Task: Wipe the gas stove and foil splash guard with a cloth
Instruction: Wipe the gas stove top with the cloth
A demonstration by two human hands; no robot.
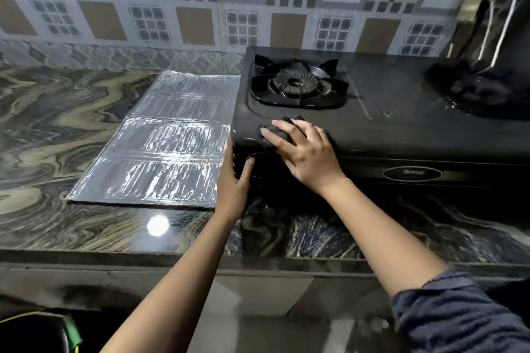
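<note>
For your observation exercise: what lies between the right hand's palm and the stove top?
In the head view, a dark cloth lies bunched between the right hand and the front left of the stove top.

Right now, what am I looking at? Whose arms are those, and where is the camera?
There is just one picture, taken by a camera worn on a person's head, looking down. So the two arms are that person's own. They stand at a marbled counter. On it sits a black gas stove with a burner. Beside the stove, a shiny foil guard lies flat. The right hand presses a dark cloth on the stove's front left corner to wipe it. The left hand touches the stove's left side, probably steadying it. Patterned tiles cover the wall behind.
</note>
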